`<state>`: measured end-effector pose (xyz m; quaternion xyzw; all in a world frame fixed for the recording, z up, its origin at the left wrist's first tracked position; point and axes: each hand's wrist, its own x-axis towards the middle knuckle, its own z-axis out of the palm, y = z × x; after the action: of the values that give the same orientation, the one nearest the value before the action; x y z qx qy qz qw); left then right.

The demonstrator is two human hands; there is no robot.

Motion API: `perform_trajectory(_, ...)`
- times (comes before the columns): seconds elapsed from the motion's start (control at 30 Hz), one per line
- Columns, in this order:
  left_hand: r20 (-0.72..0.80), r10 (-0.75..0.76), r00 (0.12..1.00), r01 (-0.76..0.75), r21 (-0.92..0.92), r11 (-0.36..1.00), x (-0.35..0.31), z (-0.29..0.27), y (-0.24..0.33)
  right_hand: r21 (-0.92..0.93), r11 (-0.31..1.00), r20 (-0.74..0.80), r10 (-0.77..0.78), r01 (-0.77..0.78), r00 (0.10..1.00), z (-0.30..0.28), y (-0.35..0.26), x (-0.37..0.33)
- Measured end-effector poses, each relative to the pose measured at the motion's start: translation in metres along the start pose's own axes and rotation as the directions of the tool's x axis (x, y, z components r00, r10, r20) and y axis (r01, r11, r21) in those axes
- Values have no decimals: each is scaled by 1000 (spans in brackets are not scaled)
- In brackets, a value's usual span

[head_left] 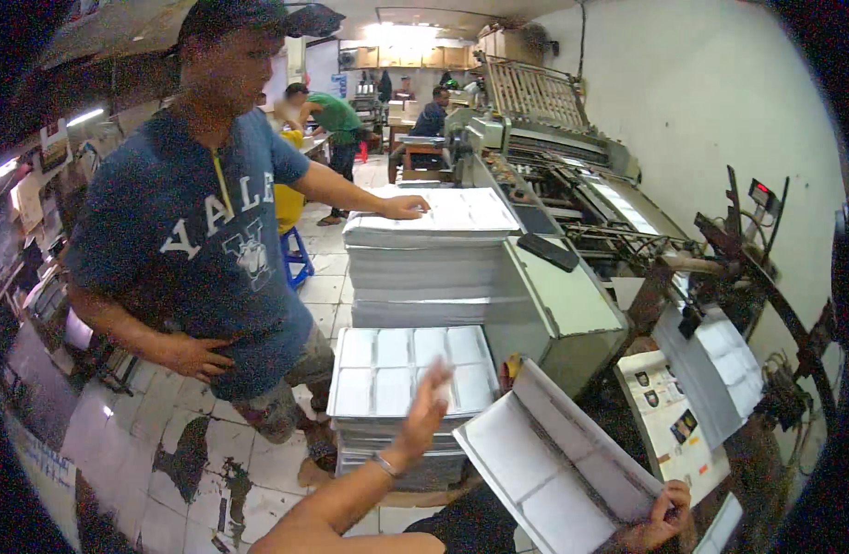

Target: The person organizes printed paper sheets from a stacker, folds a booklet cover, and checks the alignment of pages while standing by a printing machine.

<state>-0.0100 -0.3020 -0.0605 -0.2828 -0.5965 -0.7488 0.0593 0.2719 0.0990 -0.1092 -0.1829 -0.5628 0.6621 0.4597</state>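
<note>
My right hand [666, 519] grips the near right edge of a bent batch of printed sheets [521, 462], which is tilted and curls up along its far side. Raised in front of the lower paper stack [369, 369] is my left hand [428, 406], slightly blurred, its fingers stretched out and nothing in it. A band circles that wrist. The lower stack's top sheet shows pale rectangular panels. Behind it rises a taller paper stack [424, 268], where a co-worker's hand [404, 207] rests on top.
The co-worker in a blue T-shirt [193, 212] stands at the left. A large printing press [581, 175] fills the right side, with a dark phone-like object [548, 251] on its cabinet [563, 295]. More sheets [710, 365] lie at the right. A blue stool [297, 258] stands behind the co-worker.
</note>
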Motion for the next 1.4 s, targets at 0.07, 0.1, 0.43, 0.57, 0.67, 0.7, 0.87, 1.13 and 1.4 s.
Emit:
perform_trajectory(0.07, 277, -338, 899, 405, -237, 883, -31, 25, -56, -93, 994, -41, -62, 58, 997, 13, -8, -10)
perform_trajectory(0.1, 421, -443, 791, 583, -299, 756, -41, 38, -42, -122, 989, -27, -88, 84, 996, 29, -13, -14)
perform_trajectory(0.43, 407, -571, 713, 695, -305, 652, -68, 102, -53, -322, 807, 255, -429, 495, 866, 157, -91, -74)
perform_trajectory(0.57, 335, -730, 595, 795, -380, 474, -56, 101, -49, -252, 777, 370, -474, 577, 799, 166, -88, -84)
perform_trajectory(0.67, 283, -723, 630, 732, -527, 431, -62, 96, -65, -123, 818, 462, -454, 562, 762, 163, -68, -91)
perform_trajectory(0.7, 276, -730, 626, 722, -558, 409, -62, 96, -65, -146, 800, 503, -447, 583, 740, 159, -65, -89)
perform_trajectory(0.87, 261, -716, 647, 678, -627, 384, -55, 90, -56, -188, 801, 583, -375, 569, 721, 152, -78, -82)
perform_trajectory(1.13, 176, -415, 893, 425, -18, 905, -78, 91, -88, -666, 570, 424, -241, 481, 873, 133, -68, -69)
perform_trajectory(1.4, 327, -255, 910, 129, 361, 924, -107, 81, -116, -544, 520, 523, -404, 658, 751, 138, -56, -63)
